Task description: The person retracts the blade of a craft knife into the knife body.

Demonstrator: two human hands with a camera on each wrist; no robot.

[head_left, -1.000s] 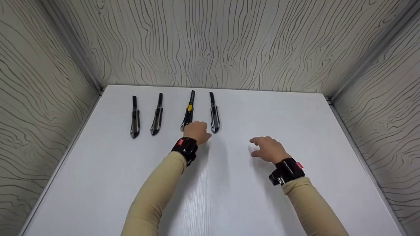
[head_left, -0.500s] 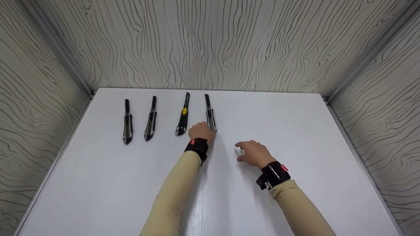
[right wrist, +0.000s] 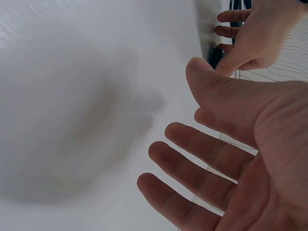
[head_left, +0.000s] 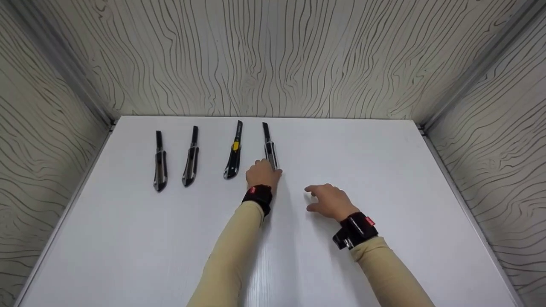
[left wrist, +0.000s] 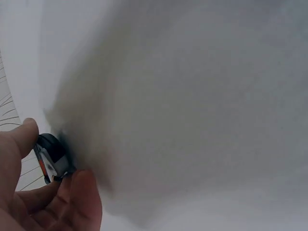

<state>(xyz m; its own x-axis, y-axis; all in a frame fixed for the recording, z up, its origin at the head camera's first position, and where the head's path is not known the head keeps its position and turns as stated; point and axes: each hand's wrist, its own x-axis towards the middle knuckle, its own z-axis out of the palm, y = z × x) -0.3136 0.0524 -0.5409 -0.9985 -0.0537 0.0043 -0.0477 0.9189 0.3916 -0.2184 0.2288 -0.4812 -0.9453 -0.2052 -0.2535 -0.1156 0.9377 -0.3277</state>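
Four fingers aside, my left hand [head_left: 262, 172] pinches the rear end of the rightmost utility knife [head_left: 270, 151], its blade end pointing to the back wall. In the left wrist view, thumb and fingers lie on either side of that knife's butt [left wrist: 54, 159]. Just left lies a black utility knife with a yellow slider [head_left: 233, 157]. Farther left are a grey-and-black utility knife [head_left: 191, 164] and another like it [head_left: 160, 168]. To the right, my right hand [head_left: 330, 199] hovers over the table, holding nothing; its fingers are spread in the right wrist view.
The knives lie in a row on a white table [head_left: 384, 170]. A wood-grain patterned wall [head_left: 273, 59] rises behind its far edge, with similar panels at both sides. Black bands [head_left: 358, 228] sit on both wrists.
My left hand has moved right, from the rear of the yellow-slider knife to the rightmost utility knife, and now pinches it. The head view has shifted slightly; the right hand remains spread.
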